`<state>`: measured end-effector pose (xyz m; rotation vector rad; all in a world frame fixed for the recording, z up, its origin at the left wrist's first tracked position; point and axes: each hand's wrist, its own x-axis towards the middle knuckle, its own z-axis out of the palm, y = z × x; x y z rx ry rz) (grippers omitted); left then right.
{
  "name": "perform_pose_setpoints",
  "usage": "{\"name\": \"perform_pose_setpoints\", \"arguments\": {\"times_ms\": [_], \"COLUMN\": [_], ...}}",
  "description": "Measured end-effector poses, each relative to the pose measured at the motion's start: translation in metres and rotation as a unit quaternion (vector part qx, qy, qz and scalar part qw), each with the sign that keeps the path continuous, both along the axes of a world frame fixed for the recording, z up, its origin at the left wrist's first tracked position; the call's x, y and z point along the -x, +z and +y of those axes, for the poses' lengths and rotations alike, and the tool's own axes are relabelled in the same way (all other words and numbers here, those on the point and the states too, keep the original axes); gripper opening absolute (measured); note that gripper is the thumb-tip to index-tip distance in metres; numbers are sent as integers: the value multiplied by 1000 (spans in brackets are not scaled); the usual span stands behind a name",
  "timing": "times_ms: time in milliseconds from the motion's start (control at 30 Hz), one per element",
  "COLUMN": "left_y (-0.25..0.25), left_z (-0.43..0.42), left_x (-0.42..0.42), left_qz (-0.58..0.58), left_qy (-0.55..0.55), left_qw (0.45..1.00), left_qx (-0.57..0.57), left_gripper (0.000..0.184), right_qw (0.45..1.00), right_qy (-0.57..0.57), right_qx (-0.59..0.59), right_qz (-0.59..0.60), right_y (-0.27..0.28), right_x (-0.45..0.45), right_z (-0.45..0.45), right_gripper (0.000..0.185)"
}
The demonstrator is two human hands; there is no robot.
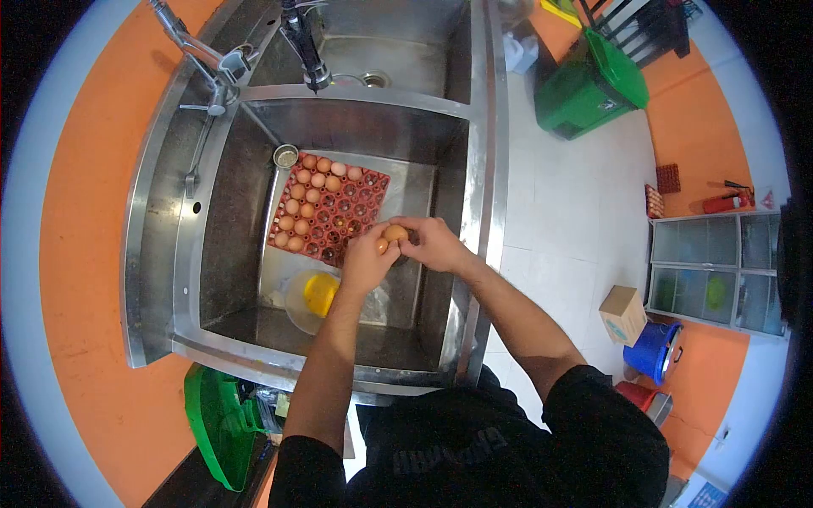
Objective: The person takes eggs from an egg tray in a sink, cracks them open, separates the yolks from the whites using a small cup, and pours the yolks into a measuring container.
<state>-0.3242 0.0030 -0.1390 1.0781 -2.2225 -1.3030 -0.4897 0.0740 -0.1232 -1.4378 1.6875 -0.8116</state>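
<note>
My left hand (370, 259) and my right hand (434, 244) meet over the right part of the sink basin. Brown egg (395, 234) sits between the fingers of both hands, and a smaller brown rounded piece shows below it at my left fingers. Just left of my hands, a red egg tray (345, 206) lies in the basin. Its left and upper cells hold several brown eggs (292, 206); many other cells hold none. Below the tray, partly behind my left forearm, is a clear bowl (298, 315) with yellow contents (320, 294).
A small round metal cup (286, 156) stands at the tray's upper left corner. Steel rims (364, 96) surround the basin, with a faucet (222, 80) at upper left and a black sprayer (306, 55) above. A green bin (589, 85) stands on the floor at upper right.
</note>
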Motion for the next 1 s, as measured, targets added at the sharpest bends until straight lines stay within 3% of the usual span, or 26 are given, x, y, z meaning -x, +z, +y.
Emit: {"name": "perform_pose_setpoints", "arguments": {"times_ms": [300,400,567,667,867,1000], "left_y": [5,-10,2,9,34,61], "left_z": [-1,-2,-4,-4,-3,-1], "left_x": [-3,-5,-8,-6,-8,-16], "left_qz": [-1,-3,-41,-18,2,-18], "left_qy": [-20,-43,-83,-77,-50,-23], "left_qw": [1000,993,993,992,994,998], "left_qx": [7,109,67,96,98,48], "left_gripper": [41,44,42,42,49,50], "right_qw": [998,990,977,977,994,993], "right_qy": [40,81,117,118,76,54], "right_qx": [23,49,36,46,31,15], "right_qz": [42,101,177,173,70,-108], "right_y": [0,-4,1,9,37,33], "right_x": [8,11,16,18,16,7], "right_z": [1,2,3,0,0,-7], "right_gripper": [43,45,48,41,44,40]}}
